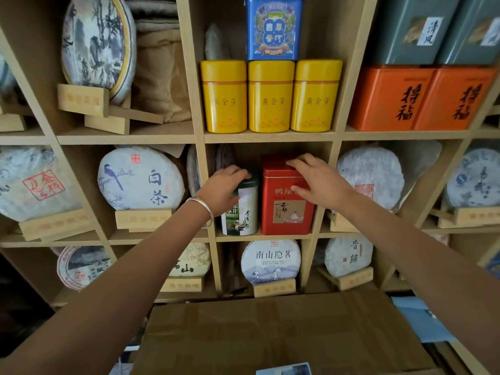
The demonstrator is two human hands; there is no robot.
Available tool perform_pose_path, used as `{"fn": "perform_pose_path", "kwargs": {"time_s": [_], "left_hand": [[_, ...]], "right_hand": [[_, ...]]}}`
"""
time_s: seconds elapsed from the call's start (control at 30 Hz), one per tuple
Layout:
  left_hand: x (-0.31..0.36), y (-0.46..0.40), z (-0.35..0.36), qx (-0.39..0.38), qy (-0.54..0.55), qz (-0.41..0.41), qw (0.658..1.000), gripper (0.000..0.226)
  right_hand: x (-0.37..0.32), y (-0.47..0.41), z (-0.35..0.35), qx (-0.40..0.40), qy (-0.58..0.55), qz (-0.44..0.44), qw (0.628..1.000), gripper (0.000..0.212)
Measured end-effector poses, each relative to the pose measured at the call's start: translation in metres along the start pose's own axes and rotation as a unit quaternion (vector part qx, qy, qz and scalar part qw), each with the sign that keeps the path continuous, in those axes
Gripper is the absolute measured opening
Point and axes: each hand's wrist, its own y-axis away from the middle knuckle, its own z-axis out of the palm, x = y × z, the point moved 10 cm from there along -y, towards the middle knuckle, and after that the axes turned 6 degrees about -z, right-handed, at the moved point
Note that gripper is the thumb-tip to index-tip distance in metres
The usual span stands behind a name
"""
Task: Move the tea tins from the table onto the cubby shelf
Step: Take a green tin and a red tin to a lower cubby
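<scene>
Two tea tins stand side by side in the middle cubby of the wooden cubby shelf. The left one is a green and white tin with a dark green lid; my left hand wraps around its upper part. The right one is a red rectangular tin with a beige label; my right hand grips its top right corner, thumb on the front face. Both tins rest upright on the cubby floor. A silver bangle circles my left wrist.
The cubby above holds three yellow tins under a blue tin. Orange tins and grey-green tins fill the upper right. Round paper-wrapped tea cakes on wooden stands occupy neighbouring cubbies. A cardboard box lies below, in front of the shelf.
</scene>
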Motion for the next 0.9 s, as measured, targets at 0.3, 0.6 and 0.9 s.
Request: {"fn": "perform_pose_path", "kwargs": {"time_s": [0.3, 0.6, 0.9], "left_hand": [[0.0003, 0.0037, -0.0038, 0.021, 0.008, -0.001, 1.000, 0.053], [0.0004, 0.0019, -0.0063, 0.005, 0.019, 0.004, 1.000, 0.053], [0.0022, -0.0021, -0.0079, -0.029, 0.010, 0.002, 1.000, 0.051]], "right_hand": [[-0.0007, 0.0023, 0.0013, 0.018, 0.022, -0.004, 1.000, 0.060], [-0.0013, 0.0020, 0.0015, 0.016, 0.021, -0.006, 1.000, 0.060], [-0.0032, 0.0012, 0.0002, 0.004, 0.032, -0.010, 0.999, 0.060]]}}
